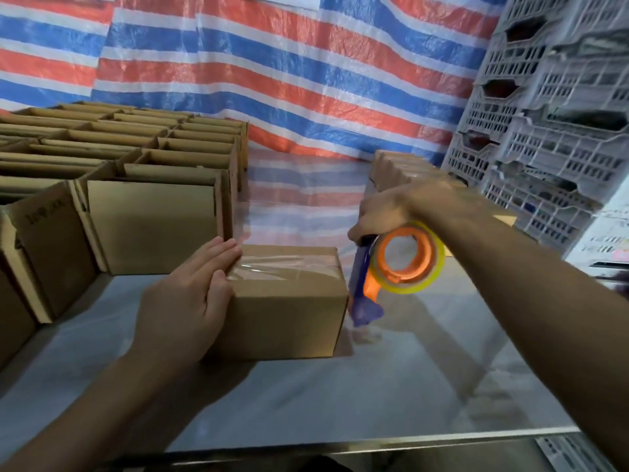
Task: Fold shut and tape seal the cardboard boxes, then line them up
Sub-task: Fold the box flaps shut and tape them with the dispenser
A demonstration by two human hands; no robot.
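At far left the open boxes stand flaps-up in packed rows. My left hand lies flat, fingers straight and together, pressed against the left end of the box I am working on. That box sits mid-table, flaps down, with a clear tape strip along its top. I judge it light, stiff at the corners, softer mid-panel, and likely to skid on this shiny surface, so I would brace it by the ends or edges and not squeeze the sides. At its right end the tape dispenser hangs over the edge, my right hand curled round its handle. Beyond, a row of closed boxes, blurred, stands beside the grey crates.
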